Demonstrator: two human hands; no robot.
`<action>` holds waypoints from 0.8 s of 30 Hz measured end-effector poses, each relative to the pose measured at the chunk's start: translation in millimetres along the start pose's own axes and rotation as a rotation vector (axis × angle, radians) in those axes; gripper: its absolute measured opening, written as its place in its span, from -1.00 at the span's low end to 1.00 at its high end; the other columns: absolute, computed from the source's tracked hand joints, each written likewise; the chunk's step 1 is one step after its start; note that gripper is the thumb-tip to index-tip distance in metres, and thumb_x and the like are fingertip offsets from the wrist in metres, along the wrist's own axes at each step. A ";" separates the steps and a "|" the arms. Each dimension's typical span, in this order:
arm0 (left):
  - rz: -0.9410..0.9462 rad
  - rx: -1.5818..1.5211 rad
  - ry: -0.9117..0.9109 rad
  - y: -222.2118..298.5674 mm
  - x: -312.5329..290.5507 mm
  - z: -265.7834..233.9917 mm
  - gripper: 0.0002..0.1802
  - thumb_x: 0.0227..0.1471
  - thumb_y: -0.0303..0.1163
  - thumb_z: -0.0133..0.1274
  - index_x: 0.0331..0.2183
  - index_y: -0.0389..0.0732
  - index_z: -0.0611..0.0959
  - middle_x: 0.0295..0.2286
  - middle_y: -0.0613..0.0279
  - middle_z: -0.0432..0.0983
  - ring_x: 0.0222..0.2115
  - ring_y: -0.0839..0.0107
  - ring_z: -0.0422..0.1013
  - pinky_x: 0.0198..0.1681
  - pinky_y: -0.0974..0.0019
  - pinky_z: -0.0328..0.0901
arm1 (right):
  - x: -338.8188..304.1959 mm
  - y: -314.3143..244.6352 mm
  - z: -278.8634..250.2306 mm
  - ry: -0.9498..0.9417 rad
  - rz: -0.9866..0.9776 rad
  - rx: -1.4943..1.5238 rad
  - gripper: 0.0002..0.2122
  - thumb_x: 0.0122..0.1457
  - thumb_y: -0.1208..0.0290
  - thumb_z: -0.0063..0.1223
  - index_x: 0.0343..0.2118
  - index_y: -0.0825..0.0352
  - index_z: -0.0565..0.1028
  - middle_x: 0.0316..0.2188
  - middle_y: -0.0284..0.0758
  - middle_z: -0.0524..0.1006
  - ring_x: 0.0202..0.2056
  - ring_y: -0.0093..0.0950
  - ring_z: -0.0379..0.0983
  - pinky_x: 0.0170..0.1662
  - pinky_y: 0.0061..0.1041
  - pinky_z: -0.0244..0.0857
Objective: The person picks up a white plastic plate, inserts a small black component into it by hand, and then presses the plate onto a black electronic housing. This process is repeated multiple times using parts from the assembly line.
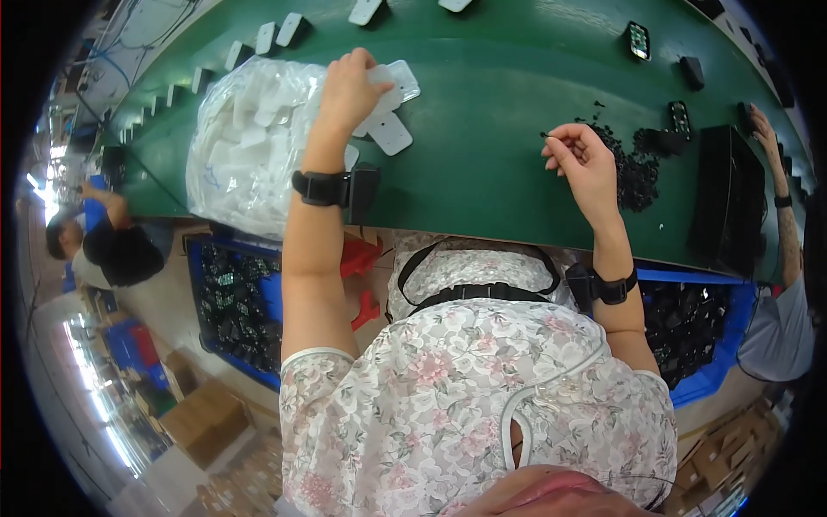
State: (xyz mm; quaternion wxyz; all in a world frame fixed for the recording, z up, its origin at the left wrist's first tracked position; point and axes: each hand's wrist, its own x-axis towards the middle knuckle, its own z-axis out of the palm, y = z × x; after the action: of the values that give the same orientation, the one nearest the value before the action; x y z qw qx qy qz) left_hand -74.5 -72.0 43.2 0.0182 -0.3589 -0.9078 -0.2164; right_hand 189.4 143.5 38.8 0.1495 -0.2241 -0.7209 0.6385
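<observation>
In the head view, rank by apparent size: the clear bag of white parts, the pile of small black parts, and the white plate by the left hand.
1. clear bag of white parts, by far the largest.
2. pile of small black parts.
3. white plate, smallest; all lie on the green belt at similar distance, so the ranking holds.

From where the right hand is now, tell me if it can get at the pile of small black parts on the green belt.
Probably yes. The right hand is raised above the green belt, and the pile of small black parts lies just to its right, with only bare belt between them. Its fingers already pinch something small and dark.
</observation>
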 end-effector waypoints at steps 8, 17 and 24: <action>0.133 0.023 0.386 32.6 -2.3 1.4 -0.76 -0.15 -0.42 0.20 -0.40 -0.25 0.49 -0.45 0.10 0.50 -0.38 0.12 0.38 -0.34 0.15 0.27 | -1.5 -0.4 -4.6 -0.028 0.002 0.066 -0.92 0.15 0.48 0.05 -0.34 0.37 0.46 -0.50 -0.42 0.50 -0.51 -0.71 0.38 -0.47 -0.76 0.19; -0.195 -1.311 -0.098 126.9 -62.2 40.8 -0.87 0.09 -0.58 -0.04 -0.29 -0.45 0.46 -0.42 0.04 0.54 -0.48 0.40 0.53 -0.41 0.45 0.43 | -7.3 -13.6 7.3 -0.037 -0.109 0.061 -0.93 0.13 0.48 0.07 -0.37 0.35 0.47 -0.52 -0.48 0.45 -0.49 -0.75 0.31 -0.47 -0.76 0.12; -0.251 -1.363 -0.199 150.1 -84.4 44.4 -0.80 0.10 -0.59 -0.05 -0.20 -0.45 0.45 -0.31 0.04 0.53 -0.35 0.38 0.52 -0.25 0.44 0.41 | -7.7 -23.7 13.4 -0.015 -0.174 -0.232 -0.94 0.03 0.49 0.15 -0.46 0.33 0.49 -0.55 -0.54 0.43 -0.50 -0.75 0.24 -0.48 -0.74 0.05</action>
State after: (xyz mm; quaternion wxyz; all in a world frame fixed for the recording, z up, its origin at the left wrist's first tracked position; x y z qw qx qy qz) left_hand 92.5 -10.9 44.1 -0.3195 -0.2007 -0.6018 -0.7039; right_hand 186.1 126.2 60.9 0.1720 -0.1716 -0.8077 0.5372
